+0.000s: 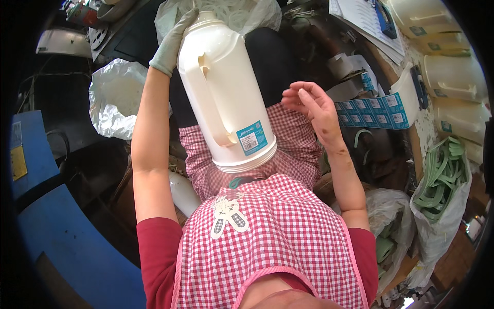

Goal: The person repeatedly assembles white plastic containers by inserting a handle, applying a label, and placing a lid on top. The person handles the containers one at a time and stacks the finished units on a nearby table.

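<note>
The left hand (176,45), in a pale glove, grasps the white flask casing (230,98) at its neck end; the bare right hand (318,109) holds nothing, its fingers loosely bent beside the casing without touching it. Nearest is the checked pink apron (278,221) with a rabbit patch (229,219). Just beyond it, the casing lies tilted above the lap, ribbed base toward the body, neck pointing away, handle facing up. A blue label (251,138) sits near the base. Right of the right hand runs a strip of blue labels (378,112); farther right are a bag of green strips (440,180) and several whitish containers (453,77). A clear plastic bag (252,15) lies past the neck.
</note>
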`<state>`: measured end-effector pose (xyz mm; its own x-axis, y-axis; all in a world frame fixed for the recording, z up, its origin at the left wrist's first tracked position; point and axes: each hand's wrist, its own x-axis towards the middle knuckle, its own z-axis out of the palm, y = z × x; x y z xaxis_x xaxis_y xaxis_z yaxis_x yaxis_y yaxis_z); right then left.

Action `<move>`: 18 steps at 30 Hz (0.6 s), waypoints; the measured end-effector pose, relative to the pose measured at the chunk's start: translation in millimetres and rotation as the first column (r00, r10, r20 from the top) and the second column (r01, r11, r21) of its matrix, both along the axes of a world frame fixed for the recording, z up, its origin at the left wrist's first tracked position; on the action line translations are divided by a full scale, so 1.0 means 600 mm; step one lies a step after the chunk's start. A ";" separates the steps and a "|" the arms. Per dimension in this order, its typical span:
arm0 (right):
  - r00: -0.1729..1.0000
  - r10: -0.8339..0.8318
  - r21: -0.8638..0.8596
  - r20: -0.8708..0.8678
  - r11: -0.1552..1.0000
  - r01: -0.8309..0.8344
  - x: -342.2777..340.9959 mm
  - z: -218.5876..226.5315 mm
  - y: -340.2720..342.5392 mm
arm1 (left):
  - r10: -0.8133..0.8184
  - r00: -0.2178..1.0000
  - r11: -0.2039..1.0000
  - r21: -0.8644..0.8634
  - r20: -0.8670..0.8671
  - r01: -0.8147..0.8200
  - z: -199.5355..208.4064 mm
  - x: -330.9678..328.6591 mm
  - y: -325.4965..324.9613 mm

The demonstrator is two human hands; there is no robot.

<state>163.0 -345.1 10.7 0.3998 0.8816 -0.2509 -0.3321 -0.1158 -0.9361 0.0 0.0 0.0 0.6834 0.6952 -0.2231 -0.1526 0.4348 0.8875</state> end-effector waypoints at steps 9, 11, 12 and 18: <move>0.861 -0.085 0.134 0.501 0.991 0.020 0.039 0.106 0.072 | -0.237 0.970 0.940 0.263 0.048 0.217 0.133 0.003 -0.067; 0.524 -0.362 0.476 0.771 0.874 -0.097 0.087 0.170 0.125 | -0.349 0.932 0.876 0.388 0.100 0.286 0.180 0.019 -0.103; 0.441 -0.389 0.493 0.809 0.857 -0.149 0.091 0.198 0.155 | -0.395 0.907 0.841 0.454 0.146 0.293 0.201 0.022 -0.126; 0.500 -0.268 0.535 0.824 0.660 -0.528 0.045 0.297 0.201 | -0.432 0.899 0.790 0.513 0.079 0.335 0.286 0.019 -0.184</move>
<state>190.3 -224.3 188.9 -0.0930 0.6511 0.7533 0.5383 0.6694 -0.5121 11.2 -110.6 171.8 0.9102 0.3513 0.2194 -0.2431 0.0240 0.9697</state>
